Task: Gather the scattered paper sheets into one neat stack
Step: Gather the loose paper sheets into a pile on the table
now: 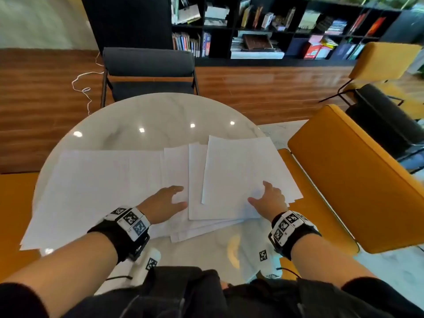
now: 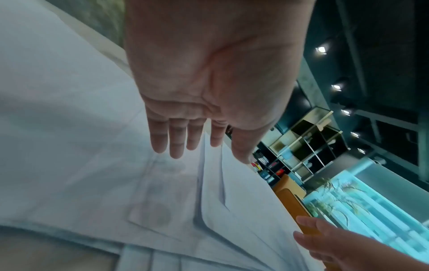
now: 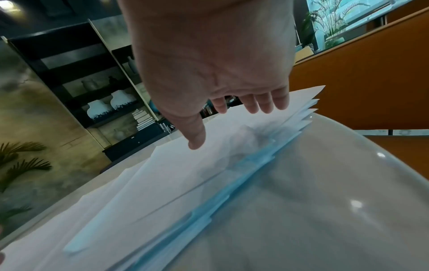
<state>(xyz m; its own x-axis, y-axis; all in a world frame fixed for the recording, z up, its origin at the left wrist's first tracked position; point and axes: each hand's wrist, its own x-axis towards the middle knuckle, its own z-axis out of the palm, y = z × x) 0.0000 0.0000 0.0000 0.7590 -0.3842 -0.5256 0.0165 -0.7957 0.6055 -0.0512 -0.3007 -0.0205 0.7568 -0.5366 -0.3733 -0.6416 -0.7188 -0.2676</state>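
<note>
Several white paper sheets (image 1: 110, 180) lie fanned across the round marble table (image 1: 146, 115), overlapping from the left edge to the right edge. The topmost sheet (image 1: 241, 166) sits on the right side of the spread. My left hand (image 1: 169, 200) hovers over the middle sheets (image 2: 92, 165) with fingers (image 2: 176, 139) straight and spread, holding nothing. My right hand (image 1: 268, 198) hovers palm down over the near right corner of the top sheets (image 3: 209, 165), fingers (image 3: 267, 102) extended and thumb out, gripping nothing. The sheets' staggered edges (image 3: 306, 113) overhang the table rim.
A dark grey chair (image 1: 149, 72) stands across the table. Orange chairs (image 1: 348, 171) stand close on the right, and an orange seat (image 1: 13, 203) on the left. A black bookshelf (image 1: 275, 28) lines the far wall. A white cable (image 1: 85, 88) lies on the wooden floor.
</note>
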